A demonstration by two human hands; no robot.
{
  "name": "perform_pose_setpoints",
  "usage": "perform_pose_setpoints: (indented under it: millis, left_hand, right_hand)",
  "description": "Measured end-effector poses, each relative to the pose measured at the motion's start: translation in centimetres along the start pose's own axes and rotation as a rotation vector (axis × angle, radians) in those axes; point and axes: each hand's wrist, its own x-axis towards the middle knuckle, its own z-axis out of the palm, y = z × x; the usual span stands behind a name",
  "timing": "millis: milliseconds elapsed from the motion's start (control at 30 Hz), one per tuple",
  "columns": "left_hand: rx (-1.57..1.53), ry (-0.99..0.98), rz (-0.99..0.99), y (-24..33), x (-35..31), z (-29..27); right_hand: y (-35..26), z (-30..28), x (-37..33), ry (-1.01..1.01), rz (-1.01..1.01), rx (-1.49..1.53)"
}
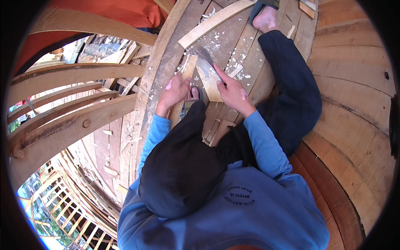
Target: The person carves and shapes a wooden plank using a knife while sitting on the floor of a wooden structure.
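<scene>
Wood strip [190, 66], pale and narrow — held out ahead of the seated body, above the plank floor [229, 46], just left of a long dark blade [204, 61]. Left grip [178, 91] closed around the lower part of the strip, with the upper end left bare and pointing away from the body. Right grip [234, 91] closed on the near end of the blade, with one finger stretched along it; handle mostly hidden by the hand. Blade slanted, with far end close beside the top of the strip; cannot tell if touching. White shavings [238, 70] scattered over the floor, mostly ahead and to the right of the blade. Farther ahead, a curved timber [216, 23] lying on the planks. Between the legs, a small wooden block [221, 131], partly behind dark trousers [183, 166]. To the left, bowed wooden ribs [71, 79], with loose lumber beyond — and orange-red cloth [108, 16] above. To the right, a curved plank wall [350, 75].
</scene>
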Motion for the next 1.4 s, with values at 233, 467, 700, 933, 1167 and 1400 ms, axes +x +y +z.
perform_pose_setpoints:
  millis: [233,467,700,933,1167,1400]
  left_hand:
    - [0.189,-0.012,0.051,-4.2,0.5,5.6]
    - [0.165,-0.154,0.071,-6.9,1.1,8.6]
    - [0.293,-0.209,0.209,-10.2,2.3,12.0]
    - [0.366,-0.2,0.154,-9.8,1.7,12.8]
    - [0.244,-0.275,-0.117,-4.4,0.7,10.1]
    - [0.107,-0.414,-0.251,-2.9,1.1,9.6]
  right_hand:
    - [5.3,1.7,0.6,0.018,0.143,-0.04]
    - [6.3,2.3,-0.6,0.001,0.154,-0.063]
    - [6.9,4.4,-0.2,0.05,0.007,-0.177]
    - [6.3,5.7,-0.4,-0.055,0.161,-0.334]
    - [3.2,4.2,-1.2,-0.1,0.273,-0.441]
    - [4.4,3.6,-0.5,-0.15,0.259,-0.454]
